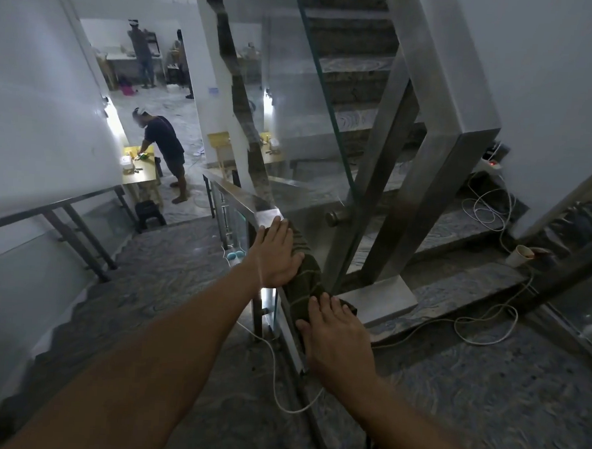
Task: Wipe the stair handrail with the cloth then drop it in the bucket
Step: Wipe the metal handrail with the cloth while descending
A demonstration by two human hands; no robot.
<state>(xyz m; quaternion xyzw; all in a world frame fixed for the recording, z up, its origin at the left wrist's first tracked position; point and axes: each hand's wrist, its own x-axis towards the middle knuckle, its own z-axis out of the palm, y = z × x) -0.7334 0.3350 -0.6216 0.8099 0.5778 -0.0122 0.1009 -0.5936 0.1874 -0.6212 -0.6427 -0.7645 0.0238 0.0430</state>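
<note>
A dark green cloth with pale stripes lies draped along the top of the steel stair handrail, which runs down and away over glass panels. My left hand presses flat on the far end of the cloth, fingers together. My right hand rests flat on the near end of the cloth, fingers spread over it and the rail. Neither hand grips the cloth; both lie on top of it. No bucket is in view.
A thick steel post of the upper flight stands just right of the rail. White cables trail over the landing, with a paper cup by the wall. Stairs descend at left; a person works at a yellow table below.
</note>
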